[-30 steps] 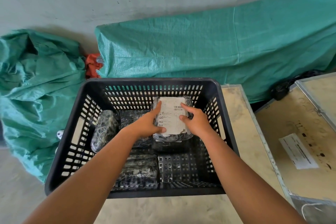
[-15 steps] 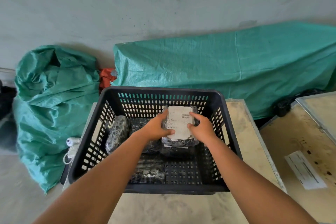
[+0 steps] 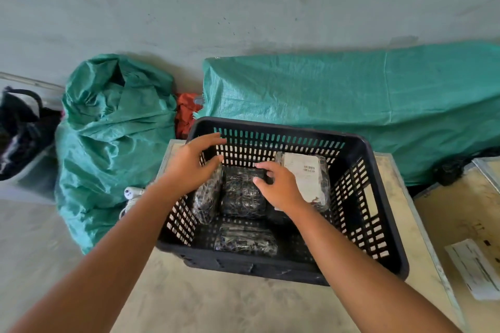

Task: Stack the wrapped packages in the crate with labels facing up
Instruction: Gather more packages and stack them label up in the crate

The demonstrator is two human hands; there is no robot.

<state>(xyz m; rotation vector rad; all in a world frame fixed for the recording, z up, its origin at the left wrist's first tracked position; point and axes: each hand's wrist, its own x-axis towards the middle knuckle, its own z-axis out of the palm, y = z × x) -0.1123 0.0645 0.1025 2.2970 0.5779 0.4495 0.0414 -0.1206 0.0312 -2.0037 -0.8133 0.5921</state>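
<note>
Black fabric of a bag (image 3: 19, 130) fills the far left edge, beside a crumpled green woven-plastic sack (image 3: 113, 138) that leans against the grey wall. An orange cloth (image 3: 186, 111) shows between that sack and a long green tarpaulin-covered heap (image 3: 351, 105) along the wall.

On a pale wooden box top (image 3: 216, 303) stands the black slotted plastic crate (image 3: 378, 224). The left hand (image 3: 189, 167) hovers over the crate's far left corner, fingers spread and curled, gripping nothing. Just below it a dark clear-wrapped package (image 3: 207, 203) leans upright against the left wall. Next to it a second dark wrapped package (image 3: 243, 197) lies flat in the middle, and a third dark wrapped package (image 3: 244, 240) lies nearer the front wall. None of the three shows a label.

The right hand (image 3: 281, 189) is above the middle of the crate, fingers loosely bent, fingertips at the far end of the middle package; whether they press on it I cannot tell. To its right the wrapped package with the white paper label (image 3: 305, 178) rests at the far right of the crate, label up, on another dark package.

Farther right sits a second pale wooden box (image 3: 460, 211) with a white paper sheet (image 3: 476, 267) on it.
</note>
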